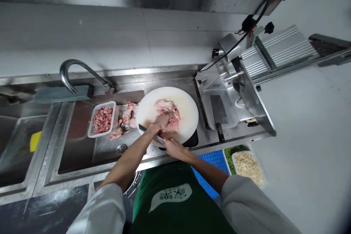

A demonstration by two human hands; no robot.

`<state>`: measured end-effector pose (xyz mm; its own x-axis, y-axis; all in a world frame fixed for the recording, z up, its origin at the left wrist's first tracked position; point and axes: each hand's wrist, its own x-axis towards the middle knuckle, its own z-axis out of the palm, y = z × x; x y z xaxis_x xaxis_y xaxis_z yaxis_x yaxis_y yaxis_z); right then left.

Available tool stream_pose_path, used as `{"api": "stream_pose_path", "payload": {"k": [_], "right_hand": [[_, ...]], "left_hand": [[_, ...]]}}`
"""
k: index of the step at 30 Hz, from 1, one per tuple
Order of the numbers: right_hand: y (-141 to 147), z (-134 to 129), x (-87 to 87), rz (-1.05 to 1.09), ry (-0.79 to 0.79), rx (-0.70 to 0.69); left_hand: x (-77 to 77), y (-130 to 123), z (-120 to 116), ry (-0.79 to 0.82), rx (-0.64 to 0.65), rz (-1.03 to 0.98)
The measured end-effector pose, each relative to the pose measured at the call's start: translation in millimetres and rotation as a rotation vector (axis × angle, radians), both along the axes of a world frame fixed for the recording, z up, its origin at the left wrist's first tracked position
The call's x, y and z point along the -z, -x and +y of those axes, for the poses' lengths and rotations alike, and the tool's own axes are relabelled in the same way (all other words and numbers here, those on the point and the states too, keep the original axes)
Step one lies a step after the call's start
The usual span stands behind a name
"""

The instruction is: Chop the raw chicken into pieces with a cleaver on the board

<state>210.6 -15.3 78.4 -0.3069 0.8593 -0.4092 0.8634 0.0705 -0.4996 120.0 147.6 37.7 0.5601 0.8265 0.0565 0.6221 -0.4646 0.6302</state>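
Raw chicken [173,126] lies spread on a round white cutting board [189,109]. My left hand [162,120] presses down on the meat with its fingers closed about it; the fingertips are partly hidden. At the board's near edge, my right hand [173,147] is closed round a knife [158,139]. Its blade points left and passes under my left wrist, which covers part of it. The handle is hidden in my right fist.
Left of the board, the sink [79,153] holds a white basket [113,117] of cut meat and several loose chicken pieces [127,115]. A faucet [79,65] arches above. A cleaver [219,113] rests in a clear tub [233,117] by a slicing machine [255,91]. Food containers [246,166] stand below right.
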Motion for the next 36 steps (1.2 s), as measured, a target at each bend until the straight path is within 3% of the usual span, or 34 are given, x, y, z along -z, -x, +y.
{"api": "stream_pose_path", "payload": {"k": [4, 7, 9, 11, 14, 16, 18, 22, 24, 28, 31, 33, 36], "right_hand": [[-22.3, 7.7, -1.8, 0.034, 0.033, 0.061], [-48.3, 14.2, -2.1, 0.000, 0.071, 0.237], [-59.8, 16.9, -1.8, -0.068, 0.076, 0.298], [-62.3, 17.7, -1.7, -0.121, 0.060, 0.282], [-51.1, 16.1, -5.1, -0.170, 0.048, 0.228], [-38.3, 14.6, -12.0, -0.191, 0.041, 0.224], [-24.1, 13.3, -22.6, -0.186, 0.024, 0.227], [5.2, 11.4, -40.6, -0.157, -0.098, 0.257], [17.7, 11.3, -37.8, -0.153, -0.118, 0.258], [27.8, 17.4, -9.1, -0.142, 0.035, 0.180], [20.7, 25.9, 6.4, -0.108, 0.038, 0.157], [11.3, 29.6, 4.7, -0.091, 0.031, 0.134], [-8.0, 29.5, -11.1, -0.090, -0.007, 0.187]], "left_hand": [[-33.9, 15.9, -1.7, 0.032, 0.037, -0.067], [-49.9, 40.9, -15.5, -0.122, -0.037, -0.219], [-41.2, 57.2, -36.0, -0.241, -0.085, -0.255], [-18.0, 69.3, -62.8, -0.297, -0.135, -0.235], [21.0, 81.7, -102.1, -0.256, -0.094, -0.167], [34.9, 90.7, -122.6, -0.223, -0.054, -0.172], [36.8, 102.2, -137.6, -0.239, -0.136, -0.221], [30.4, 121.5, -154.3, -0.368, -0.540, -0.325], [33.0, 121.2, -156.1, -0.387, -0.595, -0.335], [50.1, 101.1, -148.9, -0.286, -0.346, -0.310], [61.5, 89.4, -142.5, -0.219, -0.241, -0.299], [63.5, 90.5, -139.1, -0.197, -0.213, -0.299], [55.7, 101.1, -126.0, -0.147, -0.120, -0.286]]}}
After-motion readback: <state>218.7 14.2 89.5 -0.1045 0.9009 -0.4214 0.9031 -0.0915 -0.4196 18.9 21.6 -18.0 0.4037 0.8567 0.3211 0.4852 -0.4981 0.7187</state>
